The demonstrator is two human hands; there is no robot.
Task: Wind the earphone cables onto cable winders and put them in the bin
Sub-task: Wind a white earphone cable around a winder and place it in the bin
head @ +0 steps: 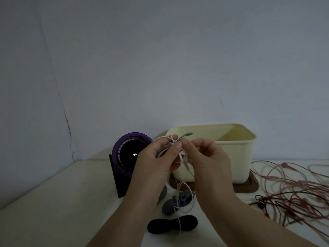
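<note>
Two hands up: left hand (156, 157) and right hand (206, 157) both have fingers clamped on a thin white earphone cable (185, 159), over lumpy grey winders (168, 207), by a smooth cream bin (236, 157).

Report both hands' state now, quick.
Left hand: closed, holding the cable.
Right hand: closed, pinching the same cable.
</note>
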